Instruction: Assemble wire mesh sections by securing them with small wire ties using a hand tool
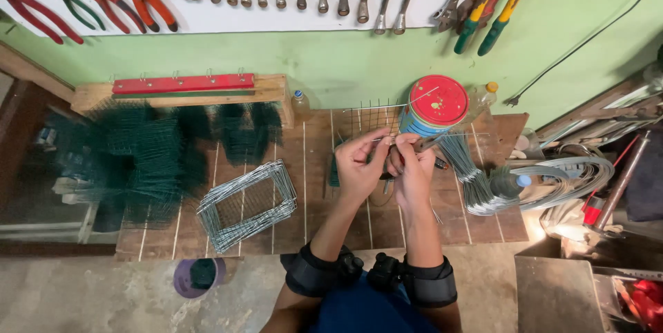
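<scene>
Left hand [359,162]: raised above the tabletop [311,229], fingers pinched in a narrow grip on a thin wire [382,138].
Right hand [413,167]: touching the left, grip closed on pliers [428,144] at the wire's end.
Wire location: between both hands, before the red-lidded can [435,103].
Nearby: wire bundle [476,181] right; bent wire frames [247,203] left.

Black padded bands [314,274] wrap both forearms above blue clothing [366,312].
</scene>
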